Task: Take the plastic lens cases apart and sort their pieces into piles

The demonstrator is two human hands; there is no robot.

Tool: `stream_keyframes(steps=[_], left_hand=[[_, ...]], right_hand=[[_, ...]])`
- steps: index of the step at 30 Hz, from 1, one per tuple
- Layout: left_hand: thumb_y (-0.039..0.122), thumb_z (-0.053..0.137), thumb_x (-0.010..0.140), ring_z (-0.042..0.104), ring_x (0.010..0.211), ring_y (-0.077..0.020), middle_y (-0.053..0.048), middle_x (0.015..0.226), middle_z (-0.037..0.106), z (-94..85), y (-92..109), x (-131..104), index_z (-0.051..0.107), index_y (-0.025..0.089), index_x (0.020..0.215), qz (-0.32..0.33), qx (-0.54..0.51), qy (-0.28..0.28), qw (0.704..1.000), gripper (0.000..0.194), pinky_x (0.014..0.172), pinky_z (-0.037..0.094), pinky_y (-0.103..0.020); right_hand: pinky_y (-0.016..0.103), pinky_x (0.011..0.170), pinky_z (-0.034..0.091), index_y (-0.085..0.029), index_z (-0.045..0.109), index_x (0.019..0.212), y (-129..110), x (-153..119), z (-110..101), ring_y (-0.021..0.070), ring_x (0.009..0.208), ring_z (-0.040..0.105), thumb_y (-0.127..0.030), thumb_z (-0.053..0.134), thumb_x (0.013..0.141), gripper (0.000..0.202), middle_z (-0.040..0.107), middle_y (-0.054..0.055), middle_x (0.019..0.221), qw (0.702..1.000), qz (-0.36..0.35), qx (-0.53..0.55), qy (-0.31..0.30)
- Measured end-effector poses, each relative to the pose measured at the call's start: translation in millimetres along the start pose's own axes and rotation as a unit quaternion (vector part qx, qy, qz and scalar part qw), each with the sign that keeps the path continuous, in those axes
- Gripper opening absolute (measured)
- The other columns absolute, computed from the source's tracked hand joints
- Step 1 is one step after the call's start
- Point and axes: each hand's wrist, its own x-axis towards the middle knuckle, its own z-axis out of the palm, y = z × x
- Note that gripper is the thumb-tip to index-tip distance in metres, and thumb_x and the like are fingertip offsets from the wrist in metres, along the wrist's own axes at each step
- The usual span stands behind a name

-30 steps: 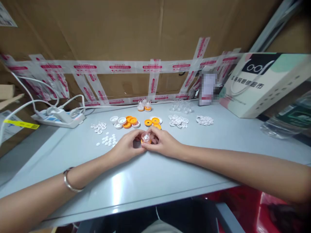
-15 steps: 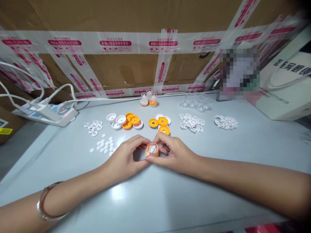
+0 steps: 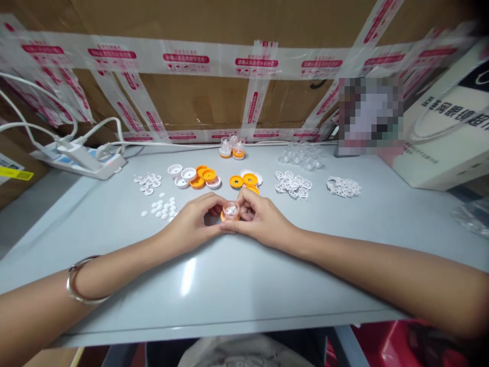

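Note:
Between both hands is a small capsule [image 3: 231,209] with a clear cover, an orange base and white parts inside. My left hand [image 3: 200,216] pinches it from the left with thumb and forefinger. From the right, my right hand [image 3: 260,216] grips it, its other fingers curled. Just beyond lie orange and white rings [image 3: 250,178]. Further left sit orange cups [image 3: 209,175] and white cups [image 3: 188,174]. Similar capsules [image 3: 232,148] stand at the back. Small white discs [image 3: 162,208] and white stemmed pieces [image 3: 148,182] lie left of my left hand.
White openwork pieces [image 3: 293,184] and a second such pile [image 3: 343,187] lie to the right, clear covers [image 3: 301,155] behind. A power strip [image 3: 89,160] with cables is back left; a cardboard box [image 3: 191,107] stands behind the table [image 3: 305,285].
The view has tilted down and shifted, showing the table's front edge. Both hands still hold the capsule, which now appears slightly tilted.

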Motion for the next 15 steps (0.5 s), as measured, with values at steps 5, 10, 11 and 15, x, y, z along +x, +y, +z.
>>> stream_keyframes(steps=[5, 10, 11, 15], left_hand=[[0.037, 0.059, 0.073, 0.055, 0.077, -0.0141, -0.004, 0.089, 0.06, 1.8, 0, 0, 0.057, 0.016, 0.091, -0.004, -0.019, 0.016, 1.0, 0.027, 0.07, 0.045, -0.025], [0.038, 0.059, 0.073, 0.054, 0.073, -0.0131, -0.003, 0.084, 0.06, 1.9, -4, -1, 0.057, 0.015, 0.09, 0.021, -0.018, 0.026, 0.999, 0.029, 0.067, 0.045, -0.024], [0.038, 0.059, 0.073, 0.054, 0.073, -0.0132, -0.003, 0.083, 0.06, 1.9, -5, -1, 0.057, 0.015, 0.09, 0.023, -0.016, 0.027, 0.999, 0.029, 0.067, 0.045, -0.024], [0.039, 0.062, 0.07, 0.057, 0.075, -0.0146, -0.005, 0.085, 0.061, 2.4, -7, -3, 0.057, 0.013, 0.089, 0.029, -0.037, 0.025, 0.999, 0.032, 0.07, 0.046, -0.026]], right_hand=[[0.019, 0.048, 0.028, -0.019, 0.042, 0.076, -1, 2, 2, 0.0069, 0.051, 0.036, -0.04, 0.065, 0.067, 0.032, 0.038, -0.007, 0.057, 1.0, 0.002, 0.013, 0.02], [0.02, 0.05, 0.031, -0.019, 0.043, 0.075, -1, 2, 7, 0.0075, 0.052, 0.038, -0.041, 0.064, 0.066, 0.032, 0.042, -0.007, 0.058, 0.999, -0.017, -0.004, 0.042], [0.02, 0.05, 0.031, -0.019, 0.043, 0.075, -1, 2, 8, 0.0074, 0.052, 0.038, -0.042, 0.064, 0.066, 0.033, 0.042, -0.007, 0.058, 0.999, -0.02, -0.009, 0.047], [0.02, 0.049, 0.029, -0.019, 0.042, 0.075, -1, 2, 11, 0.0072, 0.051, 0.037, -0.045, 0.064, 0.065, 0.035, 0.041, -0.007, 0.058, 0.997, -0.042, -0.025, 0.062]])
